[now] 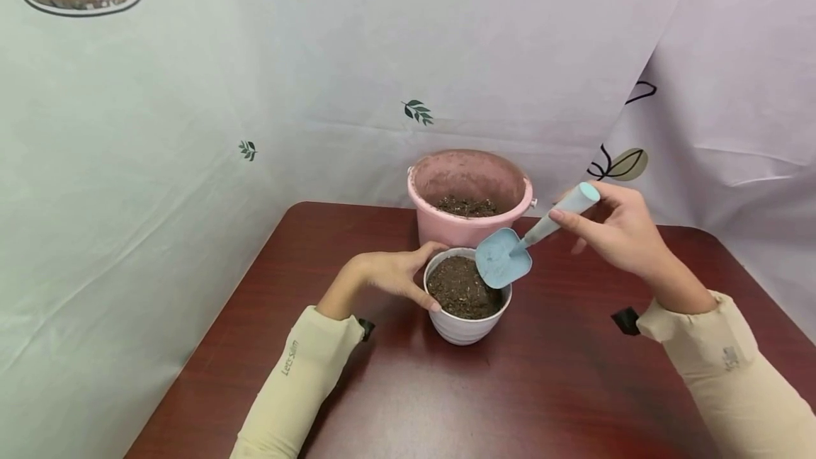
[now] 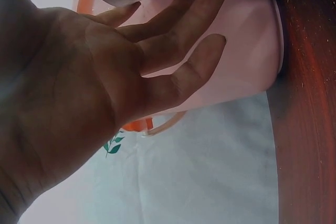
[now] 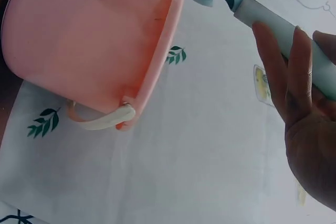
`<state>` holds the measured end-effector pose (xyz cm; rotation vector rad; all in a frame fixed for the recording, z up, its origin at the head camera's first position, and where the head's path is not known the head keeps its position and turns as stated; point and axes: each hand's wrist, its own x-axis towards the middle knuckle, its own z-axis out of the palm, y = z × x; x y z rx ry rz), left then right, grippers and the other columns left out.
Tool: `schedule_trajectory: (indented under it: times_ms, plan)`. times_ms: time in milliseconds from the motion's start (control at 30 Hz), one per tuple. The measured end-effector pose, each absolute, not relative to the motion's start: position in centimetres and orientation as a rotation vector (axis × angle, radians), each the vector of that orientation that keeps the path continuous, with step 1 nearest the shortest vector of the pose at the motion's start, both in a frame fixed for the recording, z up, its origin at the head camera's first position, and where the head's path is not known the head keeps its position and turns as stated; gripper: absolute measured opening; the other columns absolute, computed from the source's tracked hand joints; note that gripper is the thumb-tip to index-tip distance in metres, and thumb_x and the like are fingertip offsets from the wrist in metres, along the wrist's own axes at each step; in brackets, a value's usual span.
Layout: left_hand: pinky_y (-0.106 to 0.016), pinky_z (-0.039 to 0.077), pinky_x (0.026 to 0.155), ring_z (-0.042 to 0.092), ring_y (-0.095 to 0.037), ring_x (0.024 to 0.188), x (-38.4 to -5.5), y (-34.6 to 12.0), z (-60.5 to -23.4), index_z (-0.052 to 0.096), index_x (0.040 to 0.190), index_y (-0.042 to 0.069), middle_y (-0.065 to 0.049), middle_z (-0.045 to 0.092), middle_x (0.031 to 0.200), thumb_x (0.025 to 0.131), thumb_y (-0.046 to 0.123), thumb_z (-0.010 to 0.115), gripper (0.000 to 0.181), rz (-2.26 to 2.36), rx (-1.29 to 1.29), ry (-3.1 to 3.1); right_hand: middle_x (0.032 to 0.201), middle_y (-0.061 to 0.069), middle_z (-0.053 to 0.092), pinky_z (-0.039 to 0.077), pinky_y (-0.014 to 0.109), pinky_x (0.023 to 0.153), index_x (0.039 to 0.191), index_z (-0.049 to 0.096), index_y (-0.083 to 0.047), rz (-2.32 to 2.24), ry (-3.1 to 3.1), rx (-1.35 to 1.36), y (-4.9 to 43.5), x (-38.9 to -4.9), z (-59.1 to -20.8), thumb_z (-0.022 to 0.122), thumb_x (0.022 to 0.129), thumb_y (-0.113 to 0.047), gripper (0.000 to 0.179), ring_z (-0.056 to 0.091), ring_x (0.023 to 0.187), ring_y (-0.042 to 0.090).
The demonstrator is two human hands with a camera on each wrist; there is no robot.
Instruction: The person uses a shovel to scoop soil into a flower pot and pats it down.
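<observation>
A small white flower pot [image 1: 462,331], filled with dark soil [image 1: 464,290], stands on the table in the head view. My left hand [image 1: 395,273] grips its left side, thumb at the near rim and index finger at the far rim. In the left wrist view, the other fingers [image 2: 199,69] curve loosely below the pot's white edge. My right hand [image 1: 615,225] holds a light blue hand trowel [image 1: 503,258] by its pale handle. The trowel's blade tilts down over the pot's right rim, overlapping the soil there. In the right wrist view, fingertips and thumb pinch the handle [image 3: 268,19].
Behind the pot stands a pink bucket [image 1: 446,231] with some soil inside and a pale handle [image 3: 107,119] hanging at its side. The dark red wooden table [image 1: 561,374] has rounded back corners. White cloth [image 1: 331,76] with leaf prints hangs behind and at the sides.
</observation>
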<state>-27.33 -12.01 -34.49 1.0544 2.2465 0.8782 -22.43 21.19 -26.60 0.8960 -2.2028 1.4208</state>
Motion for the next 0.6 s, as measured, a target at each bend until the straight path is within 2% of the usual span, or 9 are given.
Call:
schedule_trajectory:
  times_ms: [300, 400, 533, 600]
  plan:
    - [-0.033, 0.027, 0.114, 0.035, -0.017, 0.139, -27.3, -12.0, -34.3, 0.016, 0.153, 0.011, -0.009, 0.032, 0.153, 0.082, 0.034, 0.082, 0.099, 0.865, 1.04, 2.258, 0.081, 0.005, 0.069, 0.05, 0.028, 0.044, 0.1, 0.066, 0.009, 1.581, -2.159, 1.013, 21.1, -22.7, -26.7, 0.066, 0.082, 0.02, 0.021, 0.062, 0.049, 0.017]
    - [-0.036, 0.026, 0.116, 0.029, -0.021, 0.143, -27.2, -12.2, -34.0, 0.01, 0.154, 0.009, -0.014, 0.023, 0.157, 0.08, 0.038, 0.082, 0.107, 0.859, 0.983, 2.303, 0.083, 0.006, 0.07, 0.051, 0.028, 0.045, 0.102, 0.065, 0.012, 1.665, -2.104, 1.056, 21.1, -23.0, -26.7, 0.066, 0.084, 0.018, 0.02, 0.061, 0.049, 0.016]
    - [-0.042, 0.02, 0.118, 0.012, -0.029, 0.149, -27.1, -12.5, -33.6, -0.004, 0.155, 0.006, -0.024, 0.006, 0.16, 0.079, 0.043, 0.082, 0.121, 0.936, 0.813, 2.402, 0.086, 0.004, 0.072, 0.052, 0.031, 0.043, 0.102, 0.066, 0.012, 1.773, -2.068, 1.0, 21.1, -23.5, -26.5, 0.063, 0.088, 0.016, 0.016, 0.063, 0.05, 0.016]
    - [-0.045, 0.024, 0.116, 0.017, -0.035, 0.147, -27.1, -12.6, -33.6, -0.007, 0.155, 0.006, -0.026, 0.004, 0.159, 0.08, 0.043, 0.081, 0.122, 1.046, 0.713, 2.452, 0.087, 0.004, 0.073, 0.052, 0.032, 0.043, 0.101, 0.068, 0.008, 1.839, -2.055, 0.941, 21.2, -23.8, -26.5, 0.061, 0.09, 0.015, 0.015, 0.066, 0.054, 0.015]
